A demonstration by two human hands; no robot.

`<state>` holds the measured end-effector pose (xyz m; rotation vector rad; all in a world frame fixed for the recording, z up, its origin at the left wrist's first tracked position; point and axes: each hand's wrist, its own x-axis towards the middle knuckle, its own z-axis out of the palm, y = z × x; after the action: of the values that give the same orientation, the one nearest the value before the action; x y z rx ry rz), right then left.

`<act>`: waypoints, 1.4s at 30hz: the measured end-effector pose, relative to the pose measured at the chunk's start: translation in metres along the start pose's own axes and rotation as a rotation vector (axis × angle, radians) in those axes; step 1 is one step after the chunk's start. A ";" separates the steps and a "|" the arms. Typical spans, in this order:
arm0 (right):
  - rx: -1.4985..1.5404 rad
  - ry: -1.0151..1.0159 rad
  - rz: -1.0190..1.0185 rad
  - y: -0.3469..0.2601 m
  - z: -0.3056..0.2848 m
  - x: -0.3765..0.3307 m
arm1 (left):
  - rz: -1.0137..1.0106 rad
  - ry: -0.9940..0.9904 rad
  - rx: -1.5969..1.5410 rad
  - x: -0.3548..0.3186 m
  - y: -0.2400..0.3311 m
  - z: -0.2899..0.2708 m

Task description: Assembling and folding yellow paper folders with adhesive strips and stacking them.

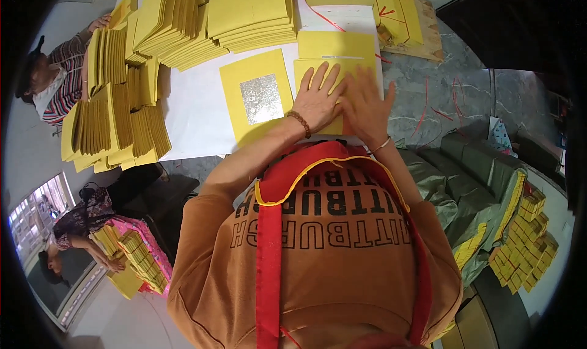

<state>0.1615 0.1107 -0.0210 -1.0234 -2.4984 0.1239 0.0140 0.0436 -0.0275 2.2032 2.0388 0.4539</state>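
I see bare white table (199, 98) to the left; flat yellow paper (300, 72) lies near its right edge, under the spread left hand (316, 101) and blurred, finger-spread right hand (368, 112).

white table (197, 101), yellow sheets (335, 44), seemingly paper

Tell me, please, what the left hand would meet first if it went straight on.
The left hand would probably meet the exposed strip of yellow sheet just ahead, though relative heights are unclear.
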 end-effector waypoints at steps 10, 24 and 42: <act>-0.080 -0.190 -0.024 -0.004 0.018 -0.004 | 0.035 0.108 -0.417 -0.007 -0.014 -0.024; 1.274 -0.243 0.473 0.035 -0.002 0.007 | -0.014 0.076 -0.235 0.004 -0.012 -0.025; 0.525 -0.009 -0.007 0.037 0.001 0.001 | -0.612 0.004 -0.097 -0.227 -0.181 -0.049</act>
<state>0.1843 0.1383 -0.0304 -0.7872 -2.2853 0.7377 -0.1857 -0.1690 -0.0642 1.4112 2.4717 0.4647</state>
